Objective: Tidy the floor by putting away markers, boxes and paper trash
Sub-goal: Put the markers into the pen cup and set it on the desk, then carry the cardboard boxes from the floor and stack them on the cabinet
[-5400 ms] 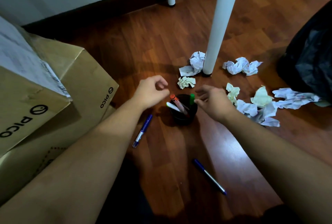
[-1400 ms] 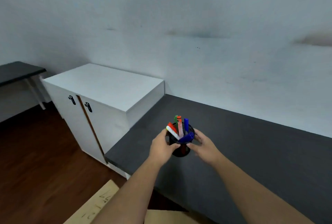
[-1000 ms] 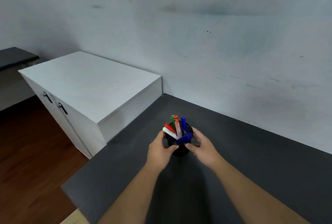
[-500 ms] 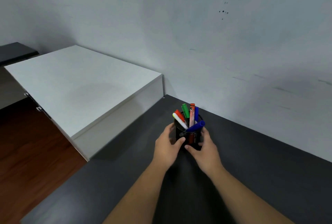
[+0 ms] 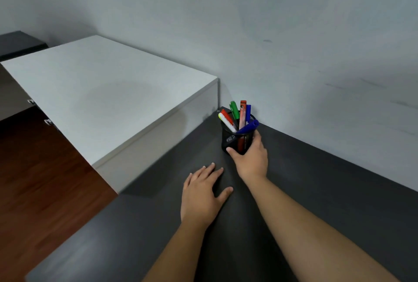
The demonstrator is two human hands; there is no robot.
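Now my right hand (image 5: 251, 159) grips the black mesh pen cup (image 5: 230, 139), thumb and fingers curled round it, at the dark desk's (image 5: 339, 180) far corner, markers (image 5: 243, 112) standing inside. My left hand (image 5: 201, 193) lies flat, fingers spread, at the cup's 7 o'clock; a white cabinet (image 5: 101, 91) is at 9 o'clock.
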